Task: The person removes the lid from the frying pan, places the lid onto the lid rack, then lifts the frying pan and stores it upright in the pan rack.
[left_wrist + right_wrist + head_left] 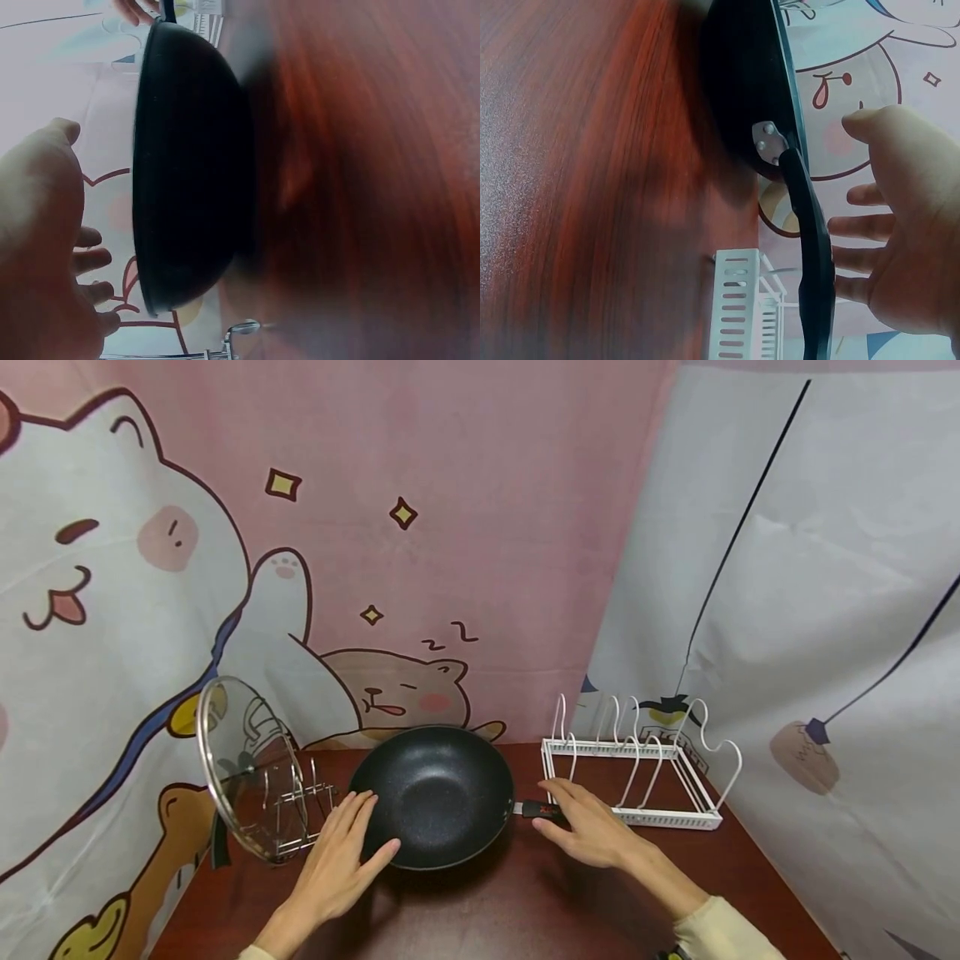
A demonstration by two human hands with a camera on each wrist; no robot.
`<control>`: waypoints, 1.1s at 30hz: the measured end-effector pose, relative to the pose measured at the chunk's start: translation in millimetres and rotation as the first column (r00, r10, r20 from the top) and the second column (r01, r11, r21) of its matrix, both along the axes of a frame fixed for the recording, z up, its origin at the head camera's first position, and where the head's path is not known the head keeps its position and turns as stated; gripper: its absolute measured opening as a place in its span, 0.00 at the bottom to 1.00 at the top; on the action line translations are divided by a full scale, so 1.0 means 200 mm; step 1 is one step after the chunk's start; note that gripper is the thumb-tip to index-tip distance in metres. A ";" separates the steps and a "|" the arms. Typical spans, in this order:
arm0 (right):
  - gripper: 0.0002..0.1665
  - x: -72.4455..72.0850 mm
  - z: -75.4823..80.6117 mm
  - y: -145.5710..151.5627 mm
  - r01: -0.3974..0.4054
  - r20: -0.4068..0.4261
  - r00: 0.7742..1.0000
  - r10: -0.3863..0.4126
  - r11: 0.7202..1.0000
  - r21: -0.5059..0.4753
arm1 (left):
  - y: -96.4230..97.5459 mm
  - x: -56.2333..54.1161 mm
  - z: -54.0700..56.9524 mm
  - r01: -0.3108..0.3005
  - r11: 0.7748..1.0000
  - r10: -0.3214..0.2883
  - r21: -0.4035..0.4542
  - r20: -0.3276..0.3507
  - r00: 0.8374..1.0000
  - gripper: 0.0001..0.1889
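Between straight, relaxed fingers of left hand and right hand, black round deep wok, long axis crosswise, slim black handle pointing toward right fingers.

Dk red-brown table, wood-grain top w/ slight sheen, runs under L hand & R hand, its near part showing btwn them on the wearer's side. Directly on it: blk wok, upright, open side up, btwn the hands, its blk handle stretching twd R hand; wht rack w/ slotted base rails & upright wire loops, just beyond R hand & off to its right; silvery wire stand, just beyond L hand, slightly to its left
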State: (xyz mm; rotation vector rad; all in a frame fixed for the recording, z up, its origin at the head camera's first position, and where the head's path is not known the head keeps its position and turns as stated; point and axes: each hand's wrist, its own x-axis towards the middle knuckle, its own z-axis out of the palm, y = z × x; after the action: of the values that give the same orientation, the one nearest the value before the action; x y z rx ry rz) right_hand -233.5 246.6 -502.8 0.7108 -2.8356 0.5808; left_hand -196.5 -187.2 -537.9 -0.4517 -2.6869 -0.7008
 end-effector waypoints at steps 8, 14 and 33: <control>0.35 -0.01 -0.02 0.01 0.003 -0.011 1.000 -0.003 1.000 0.009 | 0.00 0.00 -0.05 -0.056 0.998 0.056 -0.016 0.012 0.998 0.44; 0.31 -0.01 -0.02 0.03 0.003 -0.021 1.000 -0.002 1.000 0.024 | 0.01 0.01 -0.06 -0.081 0.996 0.081 -0.031 -0.006 0.997 0.44; 0.18 -0.03 -0.03 0.07 -0.030 0.006 1.000 0.029 0.998 0.064 | -0.01 0.03 -0.07 -0.169 0.981 0.178 -0.090 0.097 0.979 0.51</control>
State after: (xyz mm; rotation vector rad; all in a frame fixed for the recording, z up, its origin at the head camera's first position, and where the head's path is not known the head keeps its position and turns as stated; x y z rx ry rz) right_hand -239.8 259.7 -509.4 0.7642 -2.8643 0.4990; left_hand -189.7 -189.7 -552.5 -0.2002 -2.8182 -0.5822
